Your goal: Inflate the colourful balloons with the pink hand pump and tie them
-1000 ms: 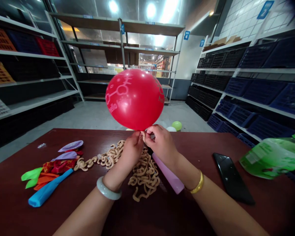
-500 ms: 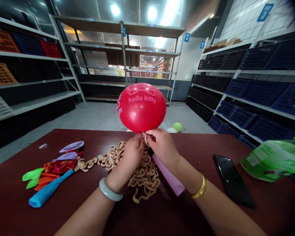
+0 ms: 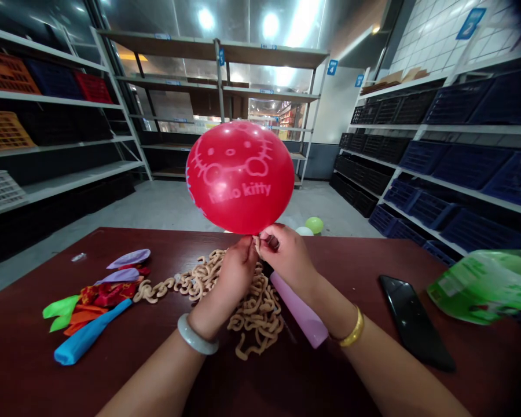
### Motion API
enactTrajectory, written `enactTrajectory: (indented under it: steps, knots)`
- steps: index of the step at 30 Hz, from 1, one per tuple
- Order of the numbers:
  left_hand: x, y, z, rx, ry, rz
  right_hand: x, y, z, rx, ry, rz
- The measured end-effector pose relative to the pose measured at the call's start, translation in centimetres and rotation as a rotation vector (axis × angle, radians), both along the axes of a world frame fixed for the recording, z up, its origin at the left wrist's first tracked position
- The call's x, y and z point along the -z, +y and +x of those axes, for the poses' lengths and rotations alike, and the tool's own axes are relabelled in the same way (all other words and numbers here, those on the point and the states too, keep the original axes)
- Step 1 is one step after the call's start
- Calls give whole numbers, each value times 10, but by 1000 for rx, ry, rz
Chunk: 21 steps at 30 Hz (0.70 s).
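Note:
An inflated red balloon [image 3: 243, 174] printed with "hello kitty" and a cat face stands upright over the table's far edge. My left hand [image 3: 238, 263] is closed at its neck, fingers pinched together. My right hand [image 3: 284, 249] pinches a short tan cord [image 3: 257, 244] right beside the neck; the knot area is mostly hidden by the fingers. Below both hands lies a tangled pile of tan curly cords [image 3: 260, 318], trailing off to the left. A pink-purple tapered tube [image 3: 299, 310] lies under my right wrist.
Uninflated balloons [image 3: 108, 292] and a blue tapered tube [image 3: 91, 333] lie at the table's left. A black phone [image 3: 414, 321] and a green-and-clear pouch [image 3: 481, 284] are on the right. A green balloon [image 3: 314, 225] is on the floor beyond the table. Shelves with crates [image 3: 455, 162] line the sides.
The red balloon has tilted up and to the left, so its printed cat face now shows. Both hands stay at its neck, the right one shifting only slightly.

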<state>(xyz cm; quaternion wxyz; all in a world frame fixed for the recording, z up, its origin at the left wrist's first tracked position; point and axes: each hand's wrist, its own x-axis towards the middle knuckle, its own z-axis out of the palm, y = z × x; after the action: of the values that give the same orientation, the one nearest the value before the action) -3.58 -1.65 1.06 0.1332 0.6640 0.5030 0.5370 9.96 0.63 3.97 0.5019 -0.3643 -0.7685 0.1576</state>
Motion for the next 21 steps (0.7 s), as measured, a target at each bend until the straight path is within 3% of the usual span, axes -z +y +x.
enactTrajectory:
  steps: [5,11,14,16,21]
  knots:
    - [-5,-4,0,-21,53,-42,1,4,-2,-132,164,-335]
    - [0,-1,1,-27,87,-60,4,3,-2,2,63,-117]
    - [3,0,2,-20,81,-55,2,4,-1,8,38,-141]
    - [3,0,2,-16,69,-64,0,5,1,-26,66,-222]
    - [-2,-3,1,-9,77,-73,-2,8,4,-260,222,-532]
